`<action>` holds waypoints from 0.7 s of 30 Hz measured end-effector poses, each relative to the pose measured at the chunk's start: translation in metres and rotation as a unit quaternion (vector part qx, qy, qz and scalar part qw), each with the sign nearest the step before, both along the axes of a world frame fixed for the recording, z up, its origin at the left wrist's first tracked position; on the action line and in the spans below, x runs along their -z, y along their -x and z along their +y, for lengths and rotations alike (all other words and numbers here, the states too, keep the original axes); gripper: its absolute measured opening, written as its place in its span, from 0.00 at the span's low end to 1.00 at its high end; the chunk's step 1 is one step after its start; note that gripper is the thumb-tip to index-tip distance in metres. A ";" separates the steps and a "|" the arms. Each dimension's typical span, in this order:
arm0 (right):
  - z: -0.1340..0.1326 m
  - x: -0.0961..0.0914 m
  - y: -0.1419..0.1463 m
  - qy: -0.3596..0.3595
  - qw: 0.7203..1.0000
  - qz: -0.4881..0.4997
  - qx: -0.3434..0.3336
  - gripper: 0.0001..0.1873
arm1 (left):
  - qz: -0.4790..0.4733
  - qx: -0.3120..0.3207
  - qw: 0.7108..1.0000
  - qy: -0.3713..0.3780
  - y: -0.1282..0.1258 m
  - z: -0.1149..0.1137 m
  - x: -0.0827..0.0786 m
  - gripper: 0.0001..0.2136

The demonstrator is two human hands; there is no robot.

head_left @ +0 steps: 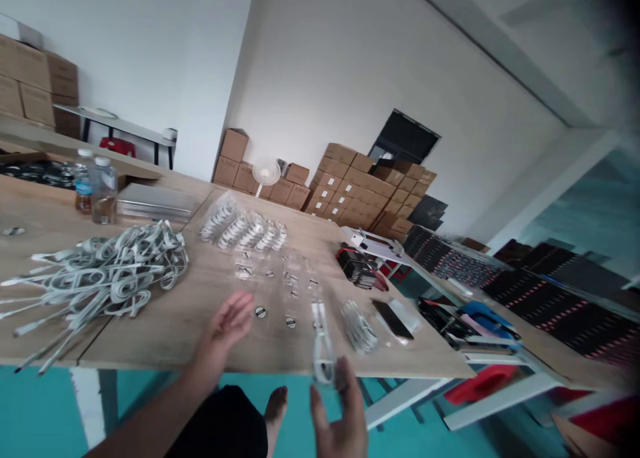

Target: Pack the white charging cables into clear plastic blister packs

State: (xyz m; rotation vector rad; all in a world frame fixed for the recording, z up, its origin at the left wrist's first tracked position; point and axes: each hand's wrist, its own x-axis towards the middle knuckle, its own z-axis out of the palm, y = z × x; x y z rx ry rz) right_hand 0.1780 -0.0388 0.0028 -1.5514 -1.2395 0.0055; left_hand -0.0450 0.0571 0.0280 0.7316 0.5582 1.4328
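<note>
My left hand [233, 321] is over the front part of the wooden table [165, 335], its fingers stretched out and nothing seen in them. Close to its fingertips lies a small clear bag with a black-and-white label [261, 312]. My right hand [343, 415] is at the table's front edge, thumb and fingers apart. Just beyond those fingertips is a folded white cable [323, 345], its looped end reaching past the edge; whether a finger touches it I cannot tell. Several more clear labelled bags [291, 323] lie in rows between the hands and farther back.
At left is a big tangle of white cables [120, 265], with two bottles [104, 191] behind it. Bagged cables [245, 228] lie at the back. On the right are a cable bundle [359, 328], a dark phone-like slab [393, 319] and a black stack [356, 266].
</note>
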 end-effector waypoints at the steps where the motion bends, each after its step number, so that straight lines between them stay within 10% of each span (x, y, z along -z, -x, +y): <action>1: 0.008 -0.015 -0.025 0.009 1.000 -0.005 0.021 0.37 | 0.056 -0.034 0.998 -0.020 0.014 0.009 0.007 0.26; 9: 0.086 -0.082 -0.182 0.123 0.990 -0.002 0.073 0.43 | 0.316 -0.170 0.932 -0.052 0.099 0.055 0.072 0.25; 21: 0.094 -0.062 -0.195 0.144 0.985 0.077 0.047 0.43 | 0.361 -0.142 0.920 -0.052 0.096 0.049 0.073 0.22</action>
